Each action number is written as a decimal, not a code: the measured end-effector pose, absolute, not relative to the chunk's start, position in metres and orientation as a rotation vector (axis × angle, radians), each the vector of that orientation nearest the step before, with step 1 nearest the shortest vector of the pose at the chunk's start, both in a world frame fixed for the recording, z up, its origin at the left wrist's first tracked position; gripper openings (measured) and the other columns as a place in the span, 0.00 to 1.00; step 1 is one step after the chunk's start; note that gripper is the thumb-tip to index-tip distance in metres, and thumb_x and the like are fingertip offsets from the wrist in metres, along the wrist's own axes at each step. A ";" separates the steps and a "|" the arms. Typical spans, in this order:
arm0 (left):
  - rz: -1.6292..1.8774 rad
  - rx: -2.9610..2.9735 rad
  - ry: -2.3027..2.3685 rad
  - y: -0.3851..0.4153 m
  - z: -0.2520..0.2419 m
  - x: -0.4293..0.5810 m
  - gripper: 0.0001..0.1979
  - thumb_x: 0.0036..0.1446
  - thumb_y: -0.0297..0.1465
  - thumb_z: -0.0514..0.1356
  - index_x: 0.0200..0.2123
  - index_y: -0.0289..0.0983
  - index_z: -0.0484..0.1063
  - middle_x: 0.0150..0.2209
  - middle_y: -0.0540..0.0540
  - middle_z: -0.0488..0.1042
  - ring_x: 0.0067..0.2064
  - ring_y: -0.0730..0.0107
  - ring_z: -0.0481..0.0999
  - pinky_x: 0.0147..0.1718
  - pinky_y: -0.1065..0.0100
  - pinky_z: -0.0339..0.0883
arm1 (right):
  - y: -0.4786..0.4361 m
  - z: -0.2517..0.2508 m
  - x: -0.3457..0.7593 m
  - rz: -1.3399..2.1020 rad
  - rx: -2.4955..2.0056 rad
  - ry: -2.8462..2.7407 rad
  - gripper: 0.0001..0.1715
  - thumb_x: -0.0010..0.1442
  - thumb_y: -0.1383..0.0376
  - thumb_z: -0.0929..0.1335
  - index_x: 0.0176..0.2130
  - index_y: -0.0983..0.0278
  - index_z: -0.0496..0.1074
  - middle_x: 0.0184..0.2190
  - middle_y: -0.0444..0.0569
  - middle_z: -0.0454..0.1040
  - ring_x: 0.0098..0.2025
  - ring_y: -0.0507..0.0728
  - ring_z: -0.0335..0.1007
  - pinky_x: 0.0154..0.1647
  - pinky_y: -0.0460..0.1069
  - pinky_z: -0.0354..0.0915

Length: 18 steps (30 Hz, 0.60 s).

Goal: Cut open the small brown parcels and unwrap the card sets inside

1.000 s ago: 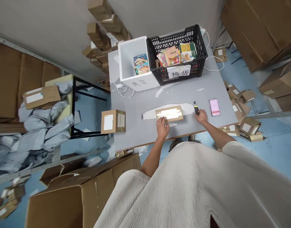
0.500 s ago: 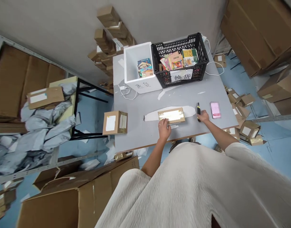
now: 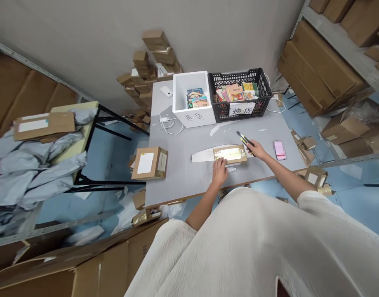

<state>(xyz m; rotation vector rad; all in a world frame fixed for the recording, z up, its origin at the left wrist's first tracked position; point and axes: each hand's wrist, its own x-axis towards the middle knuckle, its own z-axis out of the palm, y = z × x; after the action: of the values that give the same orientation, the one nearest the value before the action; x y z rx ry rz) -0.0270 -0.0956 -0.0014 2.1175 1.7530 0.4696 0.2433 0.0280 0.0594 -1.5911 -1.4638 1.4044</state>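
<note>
A small taped cardboard box [image 3: 238,154] lies on the grey table [image 3: 183,181], with a shiny strip of tape along its top. My left hand [image 3: 220,171] rests on the box's near left corner, fingers stretched out over it. In my right hand [image 3: 255,149] is a box cutter [image 3: 245,141], black and yellow, its blade end pointing up and left above the table. The cutter is just past the box's right end and apart from its top. A pink phone-sized item [image 3: 279,150] lies to the right of that hand.
A white foam bin [image 3: 194,119] and a black crate [image 3: 220,114] holding books stand at the table's back. A labelled carton [image 3: 149,163] sits at the left edge. Stacked parcels [image 3: 155,41] lean by the wall; large cartons [image 3: 325,70] fill the right side.
My right hand has lifted the box cutter off the table and tilted it leftward toward the box. My left hand stays on the box. The whole view has shifted with my head.
</note>
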 end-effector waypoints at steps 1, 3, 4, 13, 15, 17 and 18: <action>0.475 2.124 1.733 -0.096 0.000 -0.028 0.29 0.65 0.23 0.54 0.69 0.38 0.69 0.72 0.36 0.69 0.76 0.51 0.63 0.76 0.46 0.55 | 0.027 0.064 0.235 1.335 -1.570 -1.620 0.18 0.72 0.50 0.68 0.49 0.61 0.75 0.39 0.50 0.81 0.35 0.56 0.76 0.35 0.48 0.73; 0.497 2.126 1.725 -0.096 0.003 -0.031 0.30 0.66 0.23 0.54 0.69 0.38 0.69 0.71 0.35 0.69 0.75 0.51 0.64 0.75 0.46 0.56 | 0.025 0.073 0.221 1.177 -1.513 -1.931 0.18 0.73 0.53 0.67 0.53 0.61 0.77 0.46 0.52 0.84 0.44 0.59 0.80 0.45 0.51 0.74; 0.511 2.119 1.742 -0.097 0.004 -0.033 0.30 0.66 0.23 0.55 0.70 0.38 0.68 0.71 0.35 0.69 0.75 0.50 0.64 0.75 0.45 0.57 | 0.025 0.077 0.214 1.103 -1.482 -2.076 0.19 0.73 0.54 0.67 0.55 0.61 0.79 0.50 0.52 0.85 0.49 0.61 0.80 0.51 0.52 0.74; 0.557 2.068 1.768 -0.110 0.000 -0.043 0.34 0.65 0.23 0.54 0.74 0.37 0.65 0.75 0.37 0.67 0.78 0.52 0.62 0.75 0.47 0.56 | 0.020 0.106 0.165 0.715 -1.509 -2.871 0.21 0.76 0.58 0.65 0.60 0.59 0.81 0.58 0.54 0.83 0.58 0.65 0.78 0.51 0.51 0.69; 0.561 2.065 1.747 -0.110 -0.001 -0.045 0.34 0.65 0.23 0.54 0.74 0.37 0.65 0.75 0.37 0.67 0.78 0.53 0.61 0.76 0.46 0.55 | 0.019 0.108 0.159 0.664 -1.545 -2.916 0.22 0.76 0.58 0.64 0.60 0.60 0.80 0.57 0.54 0.83 0.58 0.65 0.78 0.49 0.51 0.69; 0.564 2.060 1.741 -0.109 -0.001 -0.045 0.34 0.66 0.23 0.53 0.74 0.37 0.65 0.76 0.37 0.66 0.79 0.54 0.61 0.76 0.47 0.55 | 0.019 0.109 0.155 0.629 -1.563 -2.942 0.22 0.77 0.58 0.64 0.61 0.60 0.80 0.58 0.54 0.83 0.59 0.64 0.77 0.48 0.50 0.68; 0.565 2.057 1.741 -0.109 -0.001 -0.045 0.34 0.66 0.23 0.53 0.74 0.37 0.65 0.76 0.37 0.66 0.79 0.54 0.60 0.76 0.47 0.55 | 0.020 0.109 0.154 0.616 -1.567 -2.955 0.22 0.77 0.58 0.64 0.61 0.60 0.80 0.58 0.54 0.82 0.59 0.64 0.76 0.48 0.50 0.68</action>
<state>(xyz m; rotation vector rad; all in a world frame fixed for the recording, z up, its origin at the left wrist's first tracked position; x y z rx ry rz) -0.0453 -0.1092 -0.0012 2.0568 1.7413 0.5653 0.1542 0.0198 0.1092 -1.5672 -2.9552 0.6161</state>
